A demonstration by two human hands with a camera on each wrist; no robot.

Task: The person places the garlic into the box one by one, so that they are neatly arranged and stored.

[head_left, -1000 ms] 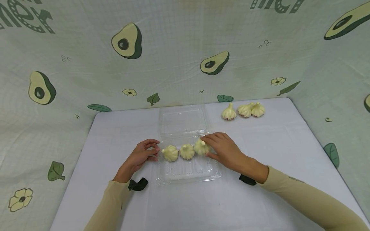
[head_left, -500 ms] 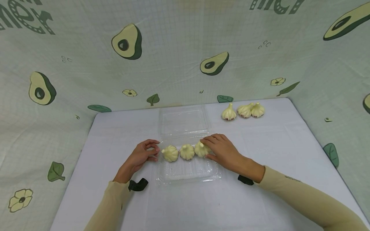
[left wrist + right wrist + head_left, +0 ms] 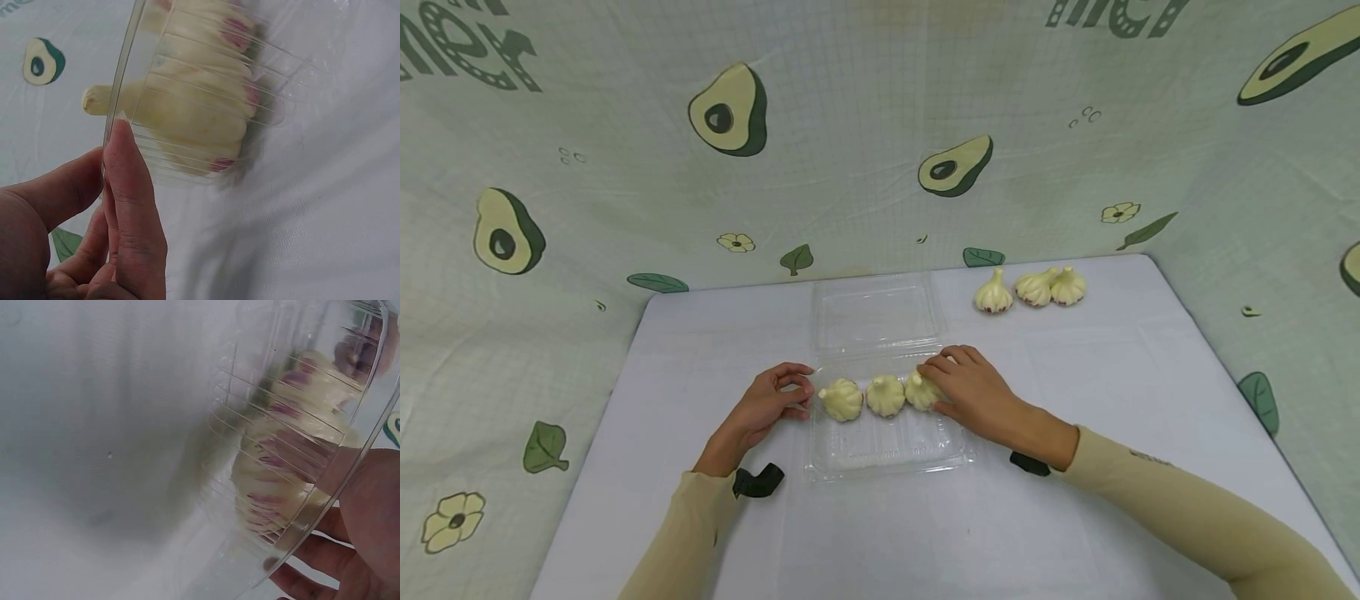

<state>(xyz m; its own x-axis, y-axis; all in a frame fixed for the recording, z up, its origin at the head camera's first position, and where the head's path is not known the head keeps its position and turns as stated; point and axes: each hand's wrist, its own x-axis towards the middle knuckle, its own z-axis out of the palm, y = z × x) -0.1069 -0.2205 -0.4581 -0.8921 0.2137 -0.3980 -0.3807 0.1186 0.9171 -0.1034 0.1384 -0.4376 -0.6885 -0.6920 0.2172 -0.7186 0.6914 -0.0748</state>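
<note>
The left hand [image 3: 772, 400] pinches the clear container [image 3: 887, 452] at its left rim. The right hand [image 3: 976, 396], thumb and fingers parted, grasps the rightmost garlic bulb [image 3: 921, 393] inside the container, beside two other bulbs [image 3: 886, 396].

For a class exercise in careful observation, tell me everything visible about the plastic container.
The clear container looks like thin plastic, with a ribbed base and a lid laid open behind it. It sits on the white table, three garlic bulbs in a row inside. The left hand pinches its left rim.
</note>
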